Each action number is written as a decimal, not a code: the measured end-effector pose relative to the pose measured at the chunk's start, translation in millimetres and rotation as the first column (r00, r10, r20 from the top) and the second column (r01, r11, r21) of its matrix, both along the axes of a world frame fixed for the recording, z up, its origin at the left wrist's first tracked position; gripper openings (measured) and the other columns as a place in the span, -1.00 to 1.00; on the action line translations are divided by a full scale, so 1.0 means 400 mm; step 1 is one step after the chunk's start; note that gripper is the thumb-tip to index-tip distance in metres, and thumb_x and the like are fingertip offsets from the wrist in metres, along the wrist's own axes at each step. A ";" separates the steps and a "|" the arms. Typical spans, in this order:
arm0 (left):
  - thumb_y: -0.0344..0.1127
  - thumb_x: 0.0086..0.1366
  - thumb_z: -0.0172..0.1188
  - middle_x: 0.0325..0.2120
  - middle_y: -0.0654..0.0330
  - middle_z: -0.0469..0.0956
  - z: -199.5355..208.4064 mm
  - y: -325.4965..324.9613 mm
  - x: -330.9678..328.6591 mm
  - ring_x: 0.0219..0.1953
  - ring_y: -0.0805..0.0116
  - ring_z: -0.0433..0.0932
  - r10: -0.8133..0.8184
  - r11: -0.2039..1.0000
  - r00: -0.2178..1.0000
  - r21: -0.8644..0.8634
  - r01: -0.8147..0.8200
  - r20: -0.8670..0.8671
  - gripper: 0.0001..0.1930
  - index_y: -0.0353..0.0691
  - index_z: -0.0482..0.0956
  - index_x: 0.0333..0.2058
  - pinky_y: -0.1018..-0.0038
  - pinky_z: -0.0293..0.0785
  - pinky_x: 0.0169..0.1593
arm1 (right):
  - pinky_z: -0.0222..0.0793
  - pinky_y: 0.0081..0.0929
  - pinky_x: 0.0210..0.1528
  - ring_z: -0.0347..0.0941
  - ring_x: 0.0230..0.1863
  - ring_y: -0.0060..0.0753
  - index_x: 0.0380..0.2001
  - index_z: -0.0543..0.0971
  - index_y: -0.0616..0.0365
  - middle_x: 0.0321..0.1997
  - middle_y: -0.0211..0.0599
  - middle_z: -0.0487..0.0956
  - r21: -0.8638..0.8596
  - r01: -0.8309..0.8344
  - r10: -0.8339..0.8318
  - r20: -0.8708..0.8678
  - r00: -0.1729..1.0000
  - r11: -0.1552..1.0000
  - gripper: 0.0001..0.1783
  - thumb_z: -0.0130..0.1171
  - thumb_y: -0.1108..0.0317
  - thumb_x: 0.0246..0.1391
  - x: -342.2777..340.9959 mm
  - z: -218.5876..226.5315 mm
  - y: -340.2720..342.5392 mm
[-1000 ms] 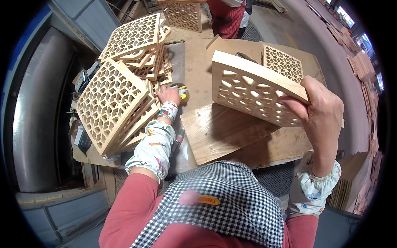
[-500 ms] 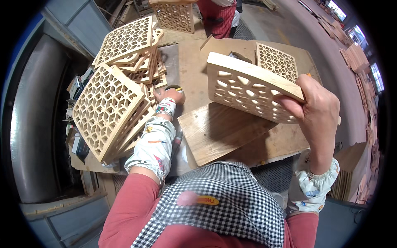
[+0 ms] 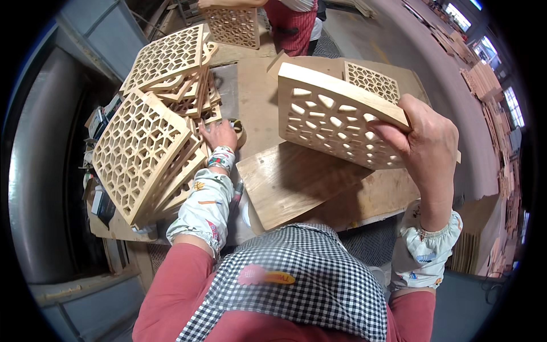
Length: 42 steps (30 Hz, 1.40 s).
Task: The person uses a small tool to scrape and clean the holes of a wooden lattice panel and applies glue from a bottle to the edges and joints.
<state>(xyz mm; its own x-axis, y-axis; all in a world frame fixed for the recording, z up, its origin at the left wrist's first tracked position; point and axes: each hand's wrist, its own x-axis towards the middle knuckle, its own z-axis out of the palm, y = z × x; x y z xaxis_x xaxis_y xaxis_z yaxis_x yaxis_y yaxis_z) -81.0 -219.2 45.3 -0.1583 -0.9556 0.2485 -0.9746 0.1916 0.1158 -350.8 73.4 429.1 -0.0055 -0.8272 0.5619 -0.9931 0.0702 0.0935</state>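
My right hand [image 3: 427, 134] is closed on the edge of a pale wooden lattice panel [image 3: 336, 122], thumb on the near face. The panel stands tilted on edge over a flat brown wooden board [image 3: 299, 179]. My left hand [image 3: 221, 135] is open, fingers apart, beside a small round container [image 3: 239, 132] whose contents I cannot make out. Just left of that hand lean two stacks of lattice panels, the nearer stack [image 3: 139, 151] and the farther stack [image 3: 165, 57].
Another lattice panel [image 3: 371, 81] lies on the worktable [image 3: 259, 85] at the far right. Across the table a co-worker in a red apron [image 3: 290, 28] holds a lattice panel [image 3: 232, 27] upright. A large metal cylinder [image 3: 45, 159] stands at the left.
My left hand has moved off the round container toward the stacked panels, and its fingers have spread. My right hand still holds the panel, tilted slightly differently. The whole view has shifted a little.
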 end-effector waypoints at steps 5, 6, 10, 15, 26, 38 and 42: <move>-0.26 0.39 0.28 -0.16 0.03 0.69 0.050 0.077 0.023 0.04 0.04 0.63 -0.081 0.988 0.943 -0.148 0.034 -0.323 -0.72 -0.18 0.46 -0.03 -0.25 0.02 0.47 | 0.47 -0.20 -0.38 0.62 -0.43 -0.04 -0.44 0.51 0.13 -0.48 -0.20 0.63 -0.027 -0.028 0.027 -0.010 1.000 0.999 -0.47 0.47 -0.11 0.01 -0.010 -0.003 -0.014; -0.29 0.39 0.27 -0.12 -0.07 0.66 0.094 0.104 0.022 -0.02 -0.09 0.63 -0.146 0.979 0.876 -0.192 0.063 -0.460 -0.70 -0.24 0.43 0.00 -0.16 0.23 0.38 | 0.47 -0.19 -0.38 0.62 -0.43 -0.04 -0.44 0.51 0.13 -0.48 -0.20 0.63 -0.041 -0.029 0.028 -0.010 1.000 0.999 -0.48 0.47 -0.11 0.01 -0.015 -0.004 -0.012; -0.39 0.46 0.23 -0.14 -0.01 0.62 0.282 0.279 0.067 -0.16 0.17 0.67 -0.156 0.983 0.320 -0.116 0.141 -0.934 -0.68 -0.29 0.38 0.09 0.30 0.61 -0.07 | 0.47 -0.16 -0.36 0.63 -0.41 -0.02 -0.40 0.52 0.12 -0.46 -0.19 0.65 -0.032 -0.054 0.053 -0.008 0.999 0.998 -0.52 0.46 -0.06 0.06 -0.029 -0.001 -0.009; -0.43 0.47 0.25 -0.26 0.35 0.65 0.578 0.574 0.102 -0.23 0.64 0.56 0.147 0.853 -0.065 0.093 0.514 -0.987 -0.78 -0.26 0.53 0.04 0.59 0.51 -0.08 | 0.43 -0.11 -0.38 0.61 -0.40 0.02 -0.39 0.49 0.13 -0.46 -0.14 0.62 0.019 -0.089 0.089 -0.003 0.996 0.996 -0.52 0.48 -0.02 0.05 -0.022 -0.006 0.010; -0.19 0.43 0.36 -0.37 0.37 0.63 0.765 0.686 -0.024 -0.36 0.65 0.55 0.243 0.770 0.275 0.357 0.529 -0.930 -0.77 -0.24 0.66 -0.15 0.62 0.45 -0.29 | 0.34 -0.12 -0.43 0.50 -0.46 0.04 -0.42 0.39 0.15 -0.46 -0.16 0.51 0.061 -0.179 0.181 -0.033 0.983 0.982 -0.46 0.53 0.04 0.01 -0.003 0.009 0.088; -0.16 0.37 0.33 -0.45 0.37 0.58 0.752 0.649 -0.080 -0.41 0.63 0.46 0.199 0.851 0.362 0.344 0.398 -0.911 -0.72 -0.29 0.68 -0.18 0.59 0.37 -0.34 | 0.38 -0.09 -0.38 0.54 -0.39 0.07 -0.39 0.42 0.16 -0.40 -0.13 0.55 0.021 -0.224 0.224 -0.042 0.974 0.974 -0.54 0.52 0.14 0.04 -0.022 -0.011 0.103; -0.16 0.37 0.32 -0.42 0.34 0.62 0.745 0.647 -0.096 -0.38 0.59 0.51 0.190 0.850 0.333 0.324 0.416 -0.924 -0.70 -0.32 0.69 -0.16 0.55 0.44 -0.29 | 0.39 -0.09 -0.39 0.55 -0.39 0.07 -0.39 0.41 0.16 -0.41 -0.12 0.56 0.035 -0.212 0.213 -0.050 0.976 0.977 -0.54 0.53 0.16 0.03 -0.021 -0.012 0.104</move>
<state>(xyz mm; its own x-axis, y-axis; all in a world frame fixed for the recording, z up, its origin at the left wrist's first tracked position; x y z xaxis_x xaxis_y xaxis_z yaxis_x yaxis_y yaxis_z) -119.5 39.6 343.4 -0.2401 -0.9642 -0.1129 -0.1466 -0.0790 0.9860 -359.0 115.0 424.1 0.2014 -0.8224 0.5321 -0.9786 -0.1454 0.1457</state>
